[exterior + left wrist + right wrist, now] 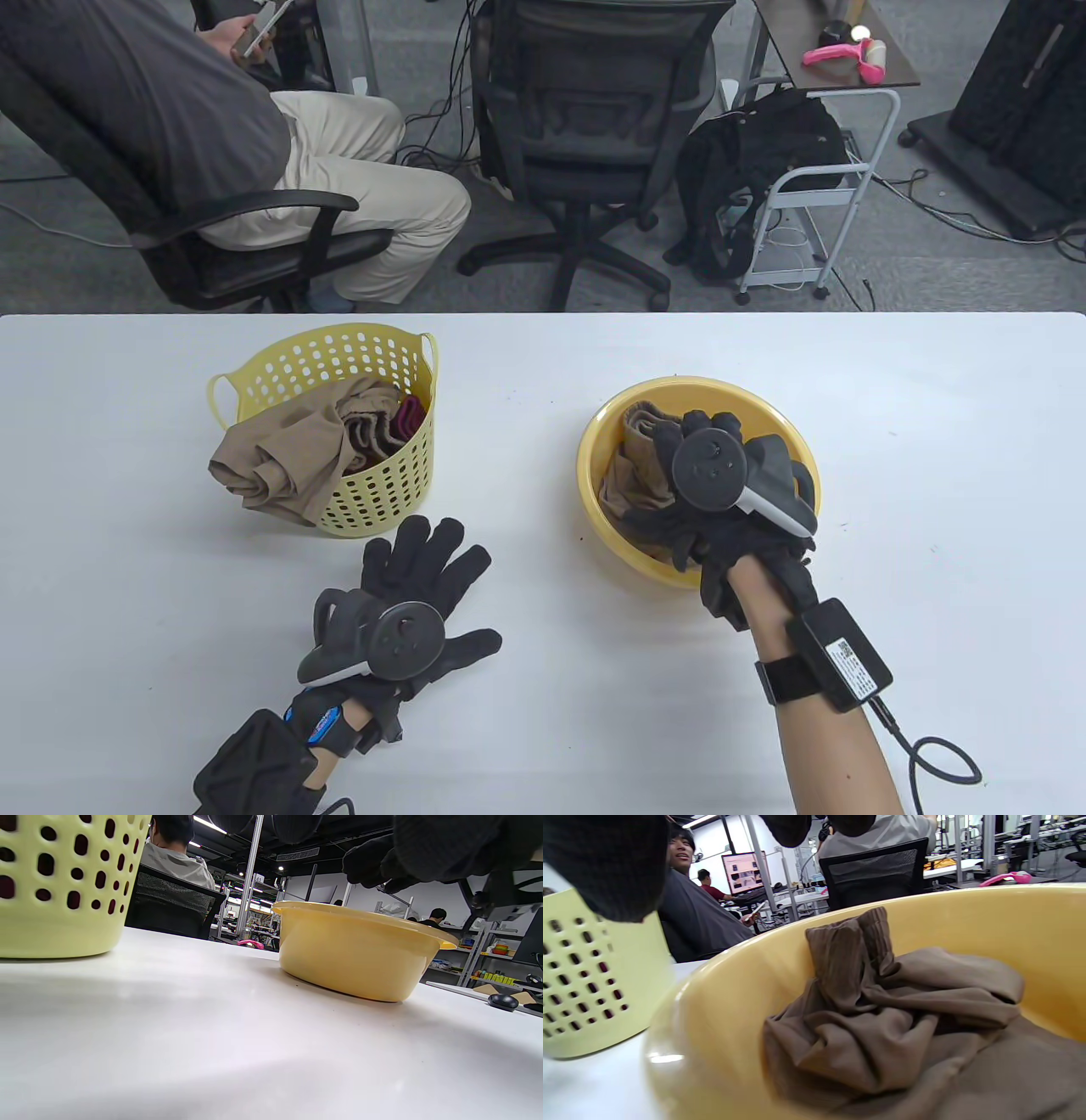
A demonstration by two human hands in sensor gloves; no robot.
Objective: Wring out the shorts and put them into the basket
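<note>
beyond the white worktop lies a grey carpet floor strewn with cables. an empty black office chair stands beside a white trolley with a black bag. a seated person holds a phone. ceiling strip lights glow.

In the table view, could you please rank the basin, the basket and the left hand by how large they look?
1. basin and basket: they look alike, so no clear ranking.
2. left hand: smallest, though nearer the camera.
</note>
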